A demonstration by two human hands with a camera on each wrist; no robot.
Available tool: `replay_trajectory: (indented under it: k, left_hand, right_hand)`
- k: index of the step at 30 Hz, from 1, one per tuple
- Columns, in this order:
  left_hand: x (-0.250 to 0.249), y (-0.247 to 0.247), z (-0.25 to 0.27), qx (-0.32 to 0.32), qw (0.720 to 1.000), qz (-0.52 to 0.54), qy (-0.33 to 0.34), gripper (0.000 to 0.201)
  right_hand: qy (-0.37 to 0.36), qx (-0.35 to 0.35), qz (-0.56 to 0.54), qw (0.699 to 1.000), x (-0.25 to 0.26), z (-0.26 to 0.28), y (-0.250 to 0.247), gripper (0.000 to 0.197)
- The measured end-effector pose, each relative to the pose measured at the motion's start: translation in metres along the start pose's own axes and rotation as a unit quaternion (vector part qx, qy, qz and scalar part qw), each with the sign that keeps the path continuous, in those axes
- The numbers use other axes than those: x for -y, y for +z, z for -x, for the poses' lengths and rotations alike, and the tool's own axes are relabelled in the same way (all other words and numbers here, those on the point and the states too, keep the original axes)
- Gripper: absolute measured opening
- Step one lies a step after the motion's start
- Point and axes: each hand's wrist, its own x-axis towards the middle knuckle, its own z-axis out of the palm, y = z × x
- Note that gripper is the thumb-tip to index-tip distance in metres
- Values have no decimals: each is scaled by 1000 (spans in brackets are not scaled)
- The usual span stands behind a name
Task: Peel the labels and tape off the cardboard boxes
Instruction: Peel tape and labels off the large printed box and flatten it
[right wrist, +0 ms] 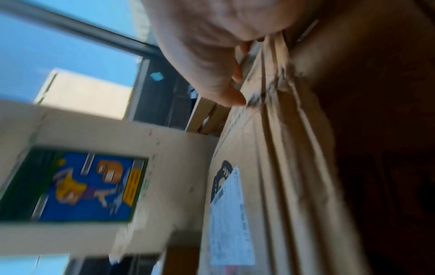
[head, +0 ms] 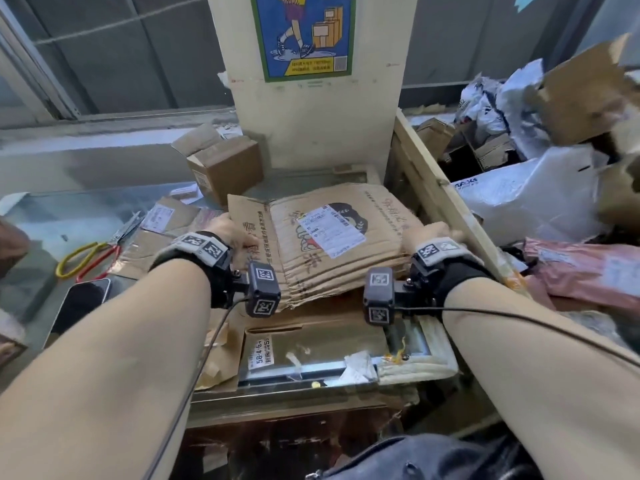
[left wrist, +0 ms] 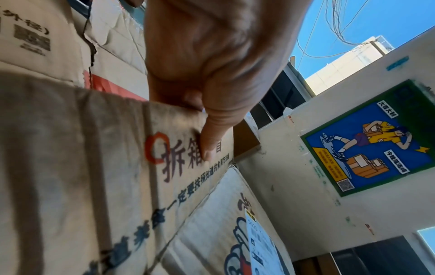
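Both forearms extend forward, bare, each wrist strapped with a camera mount. Left hand (head: 232,232) at 10 o'clock: thumb on top, fingers curled under an edge. Right hand (head: 434,233) at 2 o'clock: same grip.

I see a parcel sorting corner, flattened brown cardboard boxes (head: 332,244), white plastic mailer bags (head: 526,199), blue delivery poster (head: 304,32) on pillar

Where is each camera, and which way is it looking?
Head: looks down from above at flattened cardboard box; both forearms, left hand and right hand show.
Left wrist: looks along left hand; thumb on cardboard.
Right wrist: looks along right hand at the box edge; blurred.
All three share the white label and blue poster.
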Motion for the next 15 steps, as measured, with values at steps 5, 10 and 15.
replay_trajectory:
  k: [5, 10, 15]
  left_hand:
    - [5, 3, 16, 6, 1000, 0, 2, 43]
    - [0, 12, 33, -19, 998, -63, 21, 44]
    - [12, 10, 31, -54, 997, -52, -30, 53]
  right_hand:
    - [-163, 68, 297, 938, 21, 12, 14, 47]
    - [-382, 188, 233, 874, 49, 36, 25, 77]
    - [-387, 291, 277, 830, 54, 53, 44, 105]
